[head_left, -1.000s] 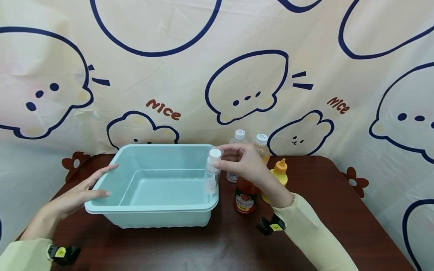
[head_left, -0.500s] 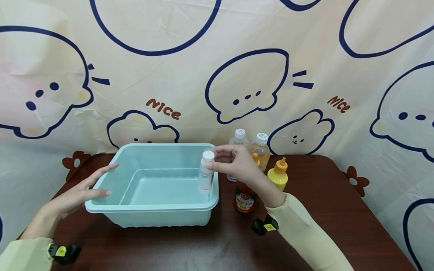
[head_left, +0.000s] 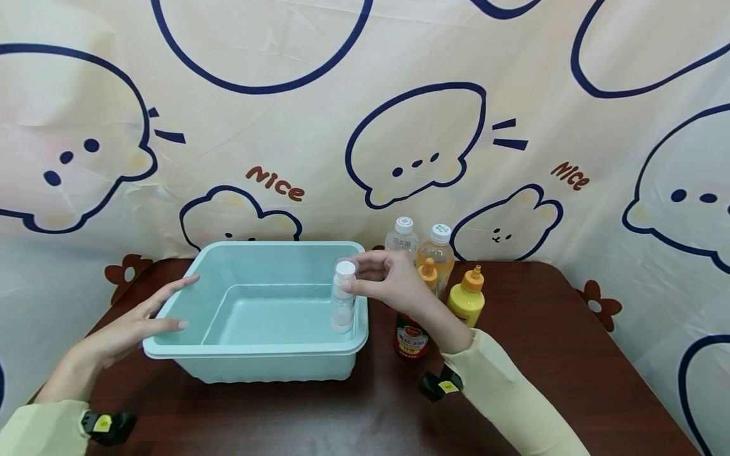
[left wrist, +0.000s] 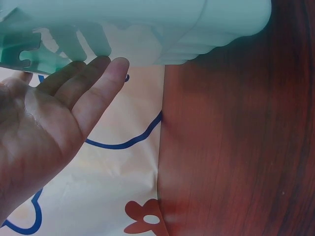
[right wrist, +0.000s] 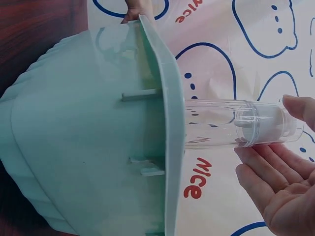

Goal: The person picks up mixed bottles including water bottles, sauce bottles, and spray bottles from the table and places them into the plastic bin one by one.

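Observation:
In the head view, a pale green plastic tub [head_left: 251, 352] stands on the table. My left hand [head_left: 128, 329] holds its left end, thumb and index finger over the rim. Three other fingers [left wrist: 101, 93] lie against its outer wall in the left wrist view. My right hand [head_left: 390, 285] pinches a slim clear bottle [head_left: 342, 310] near its top, around the clear cap over a white pump-like head [right wrist: 269, 123]. Upright, the bottle hangs inside the tub's right end, its lower part behind the tub's wall in the right wrist view. Its base shows close over the tub's floor.
Right of the tub stand a red sauce bottle [head_left: 411, 337] partly behind my right forearm, a yellow squeeze bottle [head_left: 466, 304], a white-capped clear bottle [head_left: 402, 239] and a bottle of amber liquid [head_left: 440, 254]. A printed cloth [head_left: 319, 145] hangs behind the dark wooden table [head_left: 256, 418].
My right hand has moved left and slightly down, carrying the clear bottle further into the tub from its right rim. The left hand and the tub have stayed in place.

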Demonstrator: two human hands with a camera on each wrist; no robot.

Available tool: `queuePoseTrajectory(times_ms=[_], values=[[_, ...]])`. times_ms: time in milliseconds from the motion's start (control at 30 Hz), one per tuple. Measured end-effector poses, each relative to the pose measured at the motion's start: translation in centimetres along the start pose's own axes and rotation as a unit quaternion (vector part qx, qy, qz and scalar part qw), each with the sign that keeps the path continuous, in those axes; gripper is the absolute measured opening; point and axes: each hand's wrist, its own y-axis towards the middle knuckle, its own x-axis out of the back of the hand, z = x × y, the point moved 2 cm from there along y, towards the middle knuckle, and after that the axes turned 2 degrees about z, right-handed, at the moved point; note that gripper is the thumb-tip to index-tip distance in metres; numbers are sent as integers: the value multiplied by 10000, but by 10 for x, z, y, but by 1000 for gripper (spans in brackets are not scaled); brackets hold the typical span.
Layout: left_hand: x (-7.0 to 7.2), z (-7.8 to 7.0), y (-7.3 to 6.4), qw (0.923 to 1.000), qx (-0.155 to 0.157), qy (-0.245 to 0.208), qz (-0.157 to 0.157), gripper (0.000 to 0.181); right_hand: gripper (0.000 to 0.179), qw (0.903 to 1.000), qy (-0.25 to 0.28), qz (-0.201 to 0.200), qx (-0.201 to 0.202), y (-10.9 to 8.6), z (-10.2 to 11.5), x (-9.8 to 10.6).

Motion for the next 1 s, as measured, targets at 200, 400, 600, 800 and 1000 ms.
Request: queuePoseTrajectory(times_ms=[200, 400, 600, 800, 1000], values=[[0, -1, 0, 10000, 9, -24, 16, 76, 32, 9999, 74, 85, -122, 2, -5, -2], [0, 0, 0, 10000, 10, -45, 11, 76, 33, 9997, 110, 207, -19, 3, -9, -5], [0, 1, 0, 10000, 13, -14, -10, 76, 33, 9995, 83, 297, -79, 3, -14, -8], [0, 0, 0, 10000, 66, 2, -22, 76, 35, 9991, 57, 404, -112, 4, -20, -11], [1, 2, 1, 10000, 21, 3, -1, 76, 34, 9986, 66, 501, -152, 5, -26, -14]])
